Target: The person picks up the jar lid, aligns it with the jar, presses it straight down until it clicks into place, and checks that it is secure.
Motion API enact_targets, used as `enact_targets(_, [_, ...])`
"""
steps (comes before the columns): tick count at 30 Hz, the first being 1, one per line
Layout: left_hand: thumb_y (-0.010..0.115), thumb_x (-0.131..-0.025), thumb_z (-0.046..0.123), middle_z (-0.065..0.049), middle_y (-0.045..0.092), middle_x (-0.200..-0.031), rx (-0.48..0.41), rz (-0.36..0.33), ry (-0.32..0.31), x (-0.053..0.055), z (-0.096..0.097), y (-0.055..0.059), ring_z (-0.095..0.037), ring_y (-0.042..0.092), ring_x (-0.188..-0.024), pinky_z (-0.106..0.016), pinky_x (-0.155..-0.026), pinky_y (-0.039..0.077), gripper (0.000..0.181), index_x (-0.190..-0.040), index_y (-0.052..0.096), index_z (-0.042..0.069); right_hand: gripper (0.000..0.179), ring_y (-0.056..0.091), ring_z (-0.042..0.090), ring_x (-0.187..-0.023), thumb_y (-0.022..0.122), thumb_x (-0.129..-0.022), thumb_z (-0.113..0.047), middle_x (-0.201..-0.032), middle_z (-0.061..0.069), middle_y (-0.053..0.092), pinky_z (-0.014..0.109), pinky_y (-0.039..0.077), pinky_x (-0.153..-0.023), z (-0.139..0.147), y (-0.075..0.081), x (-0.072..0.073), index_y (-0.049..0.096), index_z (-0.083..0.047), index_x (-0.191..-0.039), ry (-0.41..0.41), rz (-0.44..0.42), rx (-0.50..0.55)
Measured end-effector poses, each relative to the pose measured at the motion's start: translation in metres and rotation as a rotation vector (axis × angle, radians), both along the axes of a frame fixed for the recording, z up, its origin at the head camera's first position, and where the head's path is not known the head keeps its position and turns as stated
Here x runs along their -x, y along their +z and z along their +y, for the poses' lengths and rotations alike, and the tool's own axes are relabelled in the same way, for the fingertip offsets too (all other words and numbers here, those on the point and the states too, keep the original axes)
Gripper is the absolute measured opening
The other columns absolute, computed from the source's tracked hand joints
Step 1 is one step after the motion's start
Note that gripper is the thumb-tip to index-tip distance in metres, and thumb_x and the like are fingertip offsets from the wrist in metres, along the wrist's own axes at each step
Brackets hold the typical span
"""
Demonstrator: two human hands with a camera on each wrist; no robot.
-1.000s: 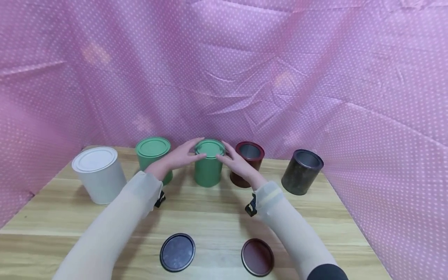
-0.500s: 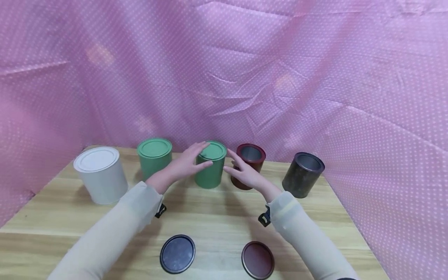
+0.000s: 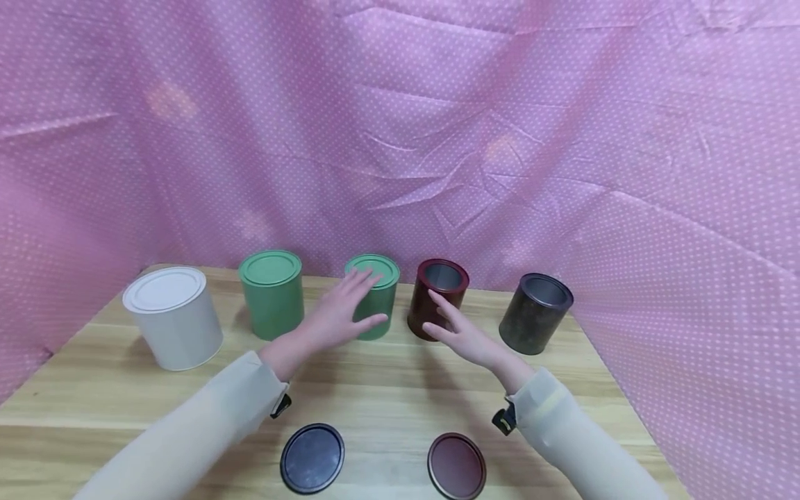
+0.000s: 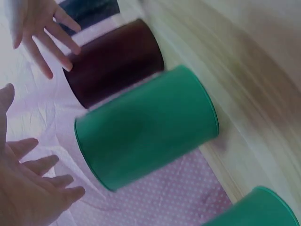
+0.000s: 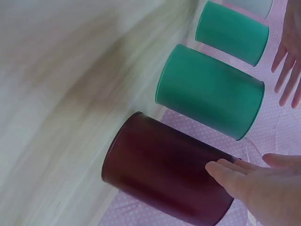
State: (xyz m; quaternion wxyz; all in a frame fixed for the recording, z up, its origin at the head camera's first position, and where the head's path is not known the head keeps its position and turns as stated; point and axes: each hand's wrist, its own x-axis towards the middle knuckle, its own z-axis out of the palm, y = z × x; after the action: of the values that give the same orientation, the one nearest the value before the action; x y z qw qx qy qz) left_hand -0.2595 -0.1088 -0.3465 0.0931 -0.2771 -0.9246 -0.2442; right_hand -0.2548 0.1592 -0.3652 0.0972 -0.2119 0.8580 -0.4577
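Note:
My left hand [image 3: 340, 314], fingers spread and holding nothing, hovers in front of the middle green can [image 3: 375, 274], which has its green lid on. In the left wrist view a gap shows between that hand's fingers and the can's side. My right hand [image 3: 464, 337] is spread too and holds nothing. It reaches in front of the dark red can [image 3: 420, 316], whose top is uncovered. Whether its fingertips touch that can I cannot tell. Near the front lie a dark round lid [image 3: 312, 458] and a dark red lid [image 3: 457, 466], flat on the wooden table [image 3: 381, 389].
A lidded white can [image 3: 178, 333] stands at the left, beside another lidded green can [image 3: 271, 298]. At the right is an uncovered black can [image 3: 532, 319]. Pink dotted cloth [image 3: 400, 139] hangs behind the row and along both sides.
Both hands have drawn back from around the middle green can's top toward me. The right hand has also shifted right, in front of the dark red can. The cans and lids stay in place.

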Motion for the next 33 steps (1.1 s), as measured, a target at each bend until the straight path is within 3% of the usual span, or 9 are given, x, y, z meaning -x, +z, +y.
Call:
enact_targets(4, [0.062, -0.091, 0.048, -0.013, 0.028, -0.158, 0.029, 0.037, -0.002, -0.007, 0.008, -0.004, -0.04, 0.021, -0.146, -0.059, -0.115, 0.025, 0.075, -0.151, 0.034, 0.014, 0.071, 0.021, 0.042, -0.145, 0.055, -0.099, -0.031, -0.158, 0.023, 0.019, 0.06, 0.025, -0.114, 0.009, -0.002, -0.013, 0.017, -0.01, -0.155, -0.004, 0.04, -0.036])
enact_targets(9, [0.063, -0.09, 0.049, -0.01, 0.03, -0.158, 0.039, 0.033, -0.041, -0.017, 0.017, -0.011, -0.038, 0.022, -0.146, -0.059, -0.115, 0.025, 0.075, -0.15, 0.035, 0.014, 0.072, 0.018, 0.039, -0.146, 0.057, -0.097, -0.033, -0.16, 0.015, 0.019, 0.062, 0.022, -0.115, 0.019, -0.006, -0.029, 0.019, -0.013, -0.155, -0.008, 0.099, -0.108])
enact_targets(17, [0.065, -0.089, 0.048, -0.013, 0.037, -0.154, 0.084, 0.079, -0.13, -0.028, 0.029, -0.028, -0.041, 0.028, -0.143, -0.055, -0.117, 0.025, 0.075, -0.148, 0.039, 0.01, 0.072, 0.019, 0.041, -0.146, 0.06, -0.096, -0.03, -0.158, 0.021, 0.022, 0.062, 0.019, -0.115, 0.033, -0.02, -0.048, 0.023, -0.01, -0.154, -0.023, 0.162, -0.158])
enact_targets(24, [0.061, -0.09, 0.052, -0.012, 0.034, -0.155, 0.126, 0.031, -0.164, -0.042, 0.041, -0.043, -0.039, 0.026, -0.144, -0.053, -0.117, 0.024, 0.075, -0.149, 0.037, 0.014, 0.072, 0.019, 0.048, -0.143, 0.062, -0.094, -0.032, -0.156, 0.025, 0.024, 0.068, 0.021, -0.111, 0.045, -0.034, -0.07, 0.028, -0.005, -0.152, -0.03, 0.223, -0.216])
enact_targets(33, [0.06, -0.089, 0.056, -0.008, 0.035, -0.155, 0.181, -0.014, -0.203, -0.056, 0.054, -0.053, -0.037, 0.029, -0.144, -0.052, -0.117, 0.026, 0.074, -0.149, 0.038, 0.017, 0.071, 0.026, 0.052, -0.139, 0.066, -0.091, -0.03, -0.152, 0.027, 0.031, 0.07, 0.029, -0.105, 0.051, -0.046, -0.088, 0.034, -0.004, -0.149, 0.0, 0.317, -0.277])
